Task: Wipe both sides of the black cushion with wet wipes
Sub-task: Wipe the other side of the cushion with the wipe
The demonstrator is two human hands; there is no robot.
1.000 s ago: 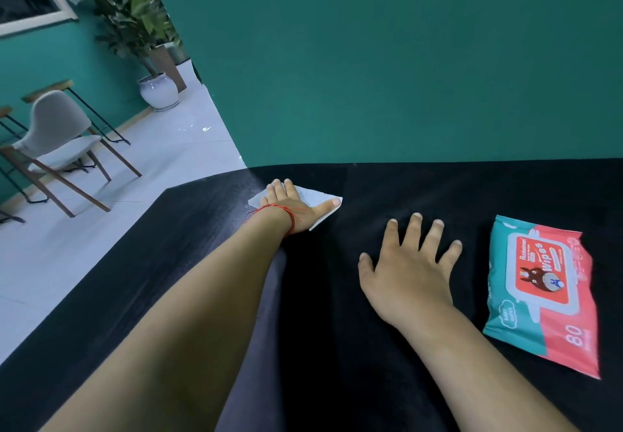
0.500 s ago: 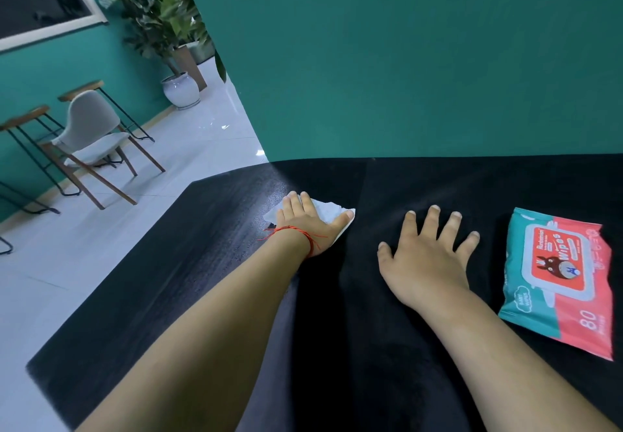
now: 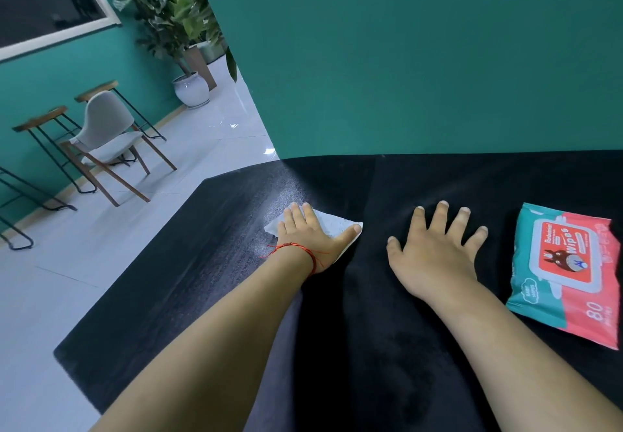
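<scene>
Upper left of frame: grey chair and potted plant on a pale floor. Black cushion fills lower centre and right, lying flat below a green wall. Left hand, centre: fingers straight and together, palm down, pressing a white wet wipe onto the cushion; red string at the wrist. Right hand, right of centre: fingers spread wide, flat on the cushion, holding nothing. Pack of wipes, right edge: lying on the cushion, apart from the right hand.
</scene>
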